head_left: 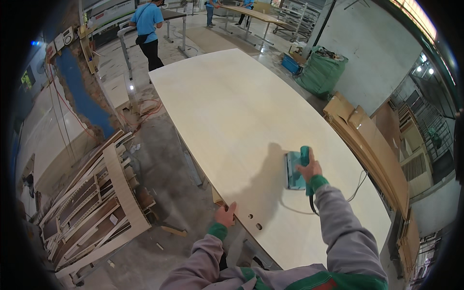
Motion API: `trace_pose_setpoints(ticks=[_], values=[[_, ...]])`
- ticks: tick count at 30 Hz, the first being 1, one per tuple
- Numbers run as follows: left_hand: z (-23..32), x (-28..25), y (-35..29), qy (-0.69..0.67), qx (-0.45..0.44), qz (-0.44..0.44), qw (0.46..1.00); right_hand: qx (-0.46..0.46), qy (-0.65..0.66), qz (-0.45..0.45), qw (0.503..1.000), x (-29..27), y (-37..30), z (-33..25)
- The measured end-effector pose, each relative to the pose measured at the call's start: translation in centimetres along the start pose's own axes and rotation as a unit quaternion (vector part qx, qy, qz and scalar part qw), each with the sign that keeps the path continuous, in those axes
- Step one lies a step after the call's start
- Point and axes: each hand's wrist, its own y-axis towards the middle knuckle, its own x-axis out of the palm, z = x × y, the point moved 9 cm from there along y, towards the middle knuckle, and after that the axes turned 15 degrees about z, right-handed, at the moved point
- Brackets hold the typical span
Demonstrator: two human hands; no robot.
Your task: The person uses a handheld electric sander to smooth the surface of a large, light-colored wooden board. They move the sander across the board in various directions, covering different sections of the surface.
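A large pale wooden panel [220,104] lies flat in front of me, stretching away toward the far end. On its right half rests a teal electric sander [293,170], its pad against the surface. My right hand [311,169] is closed around the sander's handle. The sander's dark cord runs back under my right forearm. At the panel's near left edge my left hand [225,215] grips the rim, with the thumb on top; its other fingers are partly hidden. Two small holes [259,226] pierce the panel close to that hand.
Wood strips and a slatted frame [104,193] are piled on the left. Cardboard sheets [374,145] lean along the right, with a green sack [322,72] and blue bin [291,64] beyond. A person in a blue shirt [147,21] stands at the far left; others work farther back.
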Motion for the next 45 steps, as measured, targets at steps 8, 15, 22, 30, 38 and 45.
trace_pose_setpoints(ticks=[8,15,22,30,38,45], values=[[-3.4,-0.3,2.8,0.016,-0.041,-0.145,0.988,-0.115,0.037,-0.131,0.984,-2.1,-21.9,-2.4],[-2.8,0.1,3.2,0.078,0.0,-0.153,0.985,-0.048,0.014,-0.123,0.991,-2.5,-23.2,-3.1],[-1.5,-0.1,2.1,0.088,0.015,-0.109,0.99,-0.045,0.042,-0.005,0.998,2.6,-4.1,-8.8],[0.7,-4.4,-2.0,0.119,0.059,0.079,0.988,-0.176,0.064,-0.074,0.979,6.7,-4.1,-23.0],[19.7,-4.0,-13.7,0.175,0.528,0.194,0.808,-0.279,0.109,-0.21,0.931,2.3,-24.9,-15.9],[12.9,10.3,-22.8,0.182,0.579,-0.121,0.785,-0.277,0.1,-0.204,0.934,-2.5,-32.2,-3.2]])
